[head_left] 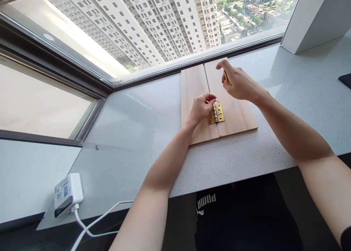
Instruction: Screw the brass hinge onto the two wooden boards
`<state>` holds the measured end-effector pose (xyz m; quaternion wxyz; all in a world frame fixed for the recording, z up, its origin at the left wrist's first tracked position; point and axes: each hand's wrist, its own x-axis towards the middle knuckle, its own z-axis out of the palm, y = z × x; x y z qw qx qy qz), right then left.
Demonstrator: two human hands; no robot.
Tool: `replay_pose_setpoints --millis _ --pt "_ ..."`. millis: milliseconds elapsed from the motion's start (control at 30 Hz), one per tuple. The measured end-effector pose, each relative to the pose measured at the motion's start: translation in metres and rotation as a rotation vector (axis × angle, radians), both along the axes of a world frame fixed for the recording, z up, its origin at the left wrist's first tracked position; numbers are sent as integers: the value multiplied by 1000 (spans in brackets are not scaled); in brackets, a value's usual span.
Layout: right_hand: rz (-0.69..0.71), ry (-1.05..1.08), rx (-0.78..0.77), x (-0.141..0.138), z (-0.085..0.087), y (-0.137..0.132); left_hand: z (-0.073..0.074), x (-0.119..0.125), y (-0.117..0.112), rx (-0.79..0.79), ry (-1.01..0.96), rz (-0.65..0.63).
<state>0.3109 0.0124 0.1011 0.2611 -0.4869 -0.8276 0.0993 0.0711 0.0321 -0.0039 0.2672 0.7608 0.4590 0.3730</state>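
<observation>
Two pale wooden boards lie side by side with a narrow gap between them, the left board (190, 83) and the right board (239, 116). A brass hinge (220, 112) lies open across the gap near their front edge. My left hand (201, 107) is at the hinge's upper edge, thumb and fingertips pinched together. Whatever they pinch is too small to make out. Above the right board, my right hand (240, 82) is closed around a yellow-handled screwdriver (226, 76). Most of the handle is hidden by the fingers.
The boards rest on a speckled white counter (153, 141) against a window (153, 28). A white box (315, 21) stands at the back right. At the left lies a white charger (70, 194) with a white cable (109, 209). A dark flat object (346, 80) sits at the right edge.
</observation>
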Motion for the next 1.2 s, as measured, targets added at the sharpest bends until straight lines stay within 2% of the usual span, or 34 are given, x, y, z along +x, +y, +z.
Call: replay_pose_setpoints --millis 67,167,267,367,433,533,767,1033,1200 --pt "-29 44 58 8 -9 0 -2 1 0 -19 -35 32" --pt "-103 35 86 23 -34 -6 -6 3 1 -35 -53 26" --pt "-135 -42 -22 34 -64 -15 -10 4 1 -40 -70 4" --pt "-264 -139 -146 38 -81 -21 -13 2 0 -37 -62 -22" --pt "-327 -205 -235 39 -84 -22 -14 1 0 -31 -44 -30" --pt "-304 -253 -308 40 -83 -20 -16 -1 0 -22 -24 -28" --pt "-274 -288 -319 41 -83 -17 -19 1 0 24 -13 -58" --pt "-282 -311 -343 38 -78 -18 -10 2 -7 183 184 -139" --pt "-279 -322 -357 39 -79 -14 -8 5 -5 172 180 -141"
